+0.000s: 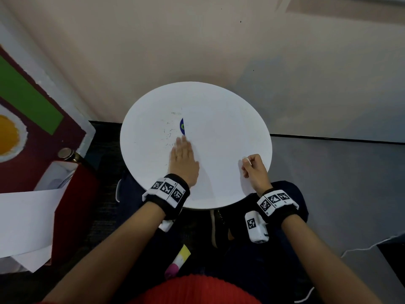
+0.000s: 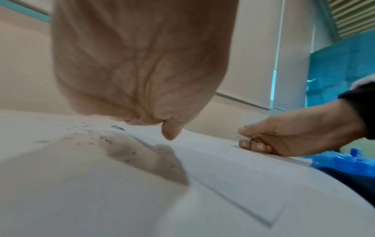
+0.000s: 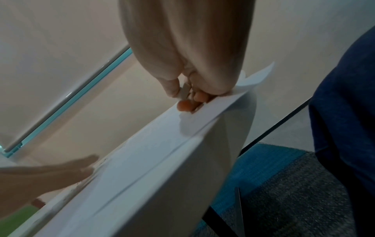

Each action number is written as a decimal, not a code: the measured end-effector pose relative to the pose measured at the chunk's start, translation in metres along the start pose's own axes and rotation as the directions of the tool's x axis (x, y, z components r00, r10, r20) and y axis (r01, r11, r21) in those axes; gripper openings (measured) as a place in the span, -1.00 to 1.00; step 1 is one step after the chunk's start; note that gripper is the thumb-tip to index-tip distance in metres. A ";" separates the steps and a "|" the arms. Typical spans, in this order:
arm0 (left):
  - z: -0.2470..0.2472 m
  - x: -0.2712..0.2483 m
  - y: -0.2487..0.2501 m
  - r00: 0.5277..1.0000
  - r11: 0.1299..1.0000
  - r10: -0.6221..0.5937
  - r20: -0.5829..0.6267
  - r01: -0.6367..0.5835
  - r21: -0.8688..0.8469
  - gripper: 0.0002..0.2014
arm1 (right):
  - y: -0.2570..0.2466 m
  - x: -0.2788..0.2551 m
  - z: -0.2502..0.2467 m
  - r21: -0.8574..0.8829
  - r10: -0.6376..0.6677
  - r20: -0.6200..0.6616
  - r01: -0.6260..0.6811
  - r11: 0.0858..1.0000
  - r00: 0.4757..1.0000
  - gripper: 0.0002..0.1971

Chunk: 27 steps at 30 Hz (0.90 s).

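Our right hand (image 1: 255, 172), fingers curled, pinches an eraser (image 3: 185, 93) over the sheet (image 1: 219, 145); our left hand (image 1: 183, 161) lies flat on its edge, fingers straight.

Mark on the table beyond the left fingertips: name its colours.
The mark is blue with a green spot; best seen in the head view.
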<state>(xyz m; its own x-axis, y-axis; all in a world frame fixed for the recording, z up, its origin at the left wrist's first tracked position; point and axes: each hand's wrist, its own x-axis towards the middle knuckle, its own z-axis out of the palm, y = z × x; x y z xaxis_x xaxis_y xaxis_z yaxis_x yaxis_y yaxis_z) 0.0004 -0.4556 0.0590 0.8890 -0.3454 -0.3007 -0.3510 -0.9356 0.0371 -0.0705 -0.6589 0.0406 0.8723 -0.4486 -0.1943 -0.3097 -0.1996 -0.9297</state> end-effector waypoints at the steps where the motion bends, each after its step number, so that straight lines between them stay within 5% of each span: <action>1: -0.001 0.001 0.002 0.995 0.995 0.100 -0.021 -0.100 0.008 -0.37 | -0.001 0.000 0.000 -0.005 -0.001 0.011 0.001 1.000 1.000 -0.83; 4: 0.004 0.005 0.009 0.957 0.955 0.286 0.050 -0.280 -0.093 -0.30 | -0.007 0.001 0.003 -0.003 0.001 0.043 -0.001 1.000 0.999 -0.88; 10: 0.019 0.008 0.016 0.980 0.977 0.183 0.079 -0.173 -0.122 0.07 | -0.015 -0.008 0.022 -0.406 -0.184 0.044 0.186 0.894 0.982 -0.94; 14: 0.018 0.008 0.016 0.978 0.976 0.188 0.090 -0.176 -0.125 0.27 | -0.018 -0.025 0.017 -0.578 -0.200 0.235 0.302 0.758 0.951 -0.94; 21: 0.016 0.007 0.015 0.974 0.972 0.197 0.110 -0.180 -0.153 0.46 | -0.044 0.016 0.042 -0.581 -0.181 0.128 0.222 0.783 0.975 -0.84; 27: 0.016 0.008 0.016 0.975 0.972 0.193 0.107 -0.176 -0.154 0.47 | -0.030 -0.020 0.025 -0.584 -0.131 0.287 0.282 0.761 0.949 -0.94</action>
<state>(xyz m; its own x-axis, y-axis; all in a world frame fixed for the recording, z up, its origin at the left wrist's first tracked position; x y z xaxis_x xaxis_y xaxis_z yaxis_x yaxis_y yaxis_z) -0.0033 -0.4722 0.0421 0.7679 -0.5098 -0.3879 -0.4522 -0.8603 0.2355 -0.0687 -0.6221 0.0649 0.9770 -0.1495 -0.1521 -0.2107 -0.7874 -0.5793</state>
